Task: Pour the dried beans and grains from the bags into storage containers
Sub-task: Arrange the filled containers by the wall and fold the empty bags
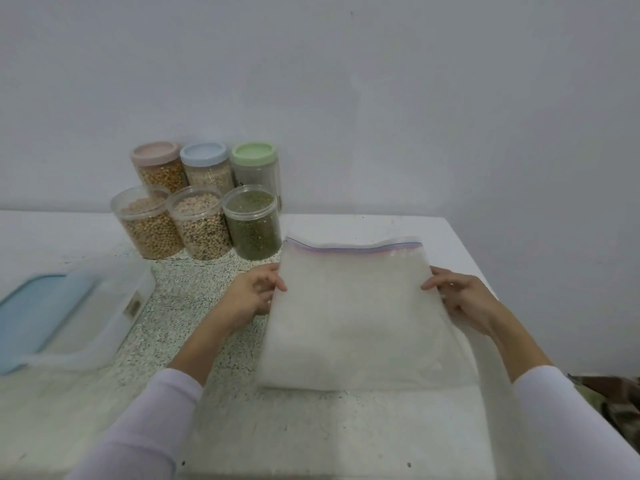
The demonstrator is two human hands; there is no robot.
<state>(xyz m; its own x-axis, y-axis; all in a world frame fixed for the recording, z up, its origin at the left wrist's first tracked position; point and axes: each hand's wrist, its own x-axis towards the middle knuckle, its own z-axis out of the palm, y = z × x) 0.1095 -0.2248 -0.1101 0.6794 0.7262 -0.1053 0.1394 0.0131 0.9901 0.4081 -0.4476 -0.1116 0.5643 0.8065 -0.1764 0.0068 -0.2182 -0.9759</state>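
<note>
Sleeves in white frame the near edge, forearms reaching fwd over a speckled counter (194, 306). Far left: clear rectangular container (104, 317) w/ blue lid (38, 313) lying on it, blurred. Behind, by the wall, six round jars: back row w/ pink lid (155, 153), blue jar lid (203, 154), green lid (254, 153); front row open, holding tan beans (149, 230), pale speckled beans (202, 228), green beans (254, 226). Left hand (254, 291) grips left edge of a zip bag (353, 317) of white grain, fingers curled on it. Bag lies flat on counter, center-right, zip strip away from camera. Right hand (460, 294) pinches its right edge.
</note>
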